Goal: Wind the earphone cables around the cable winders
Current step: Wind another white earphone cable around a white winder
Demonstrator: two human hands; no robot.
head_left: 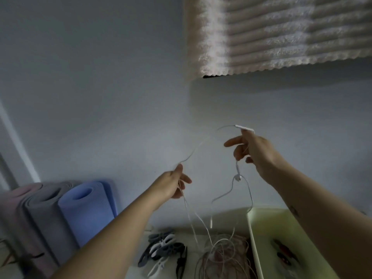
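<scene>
White earphone cable (201, 143) is lifted clear of the desk, strung in a loose arc between both hands, well above the winders. Left hand (173, 184) pinches it between thumb and fingertips, other fingers loosely curled. Right hand (255, 152) has fingers curled round it, with a stiff white inline piece (244, 127) sticking out past the fingertips; plug or mic, can't tell. Loose strands drop from both hands into the tangle (221, 256) of more cable on the desk, so this one probably isn't free of the pile yet. Handling guess: near weightless, limp, thin, springs back into kinks and snags on its neighbours. Take it at the stiff ends or the small junction (238, 178) hanging under the right hand, keep light tension, and don't yank because the joints look fragile. Cable winders (163, 246) are heaped left of the tangle, dark and pale ones overlapping; count and shape are hard to read. Pale green tray (250, 228) at right is cut off by the frame and the right forearm, and the dark and red bits inside are blurred. Earbuds not identifiable. Rolled mats (86, 210) stand far left, with a ribbed wall panel (281, 33) up top.
</scene>
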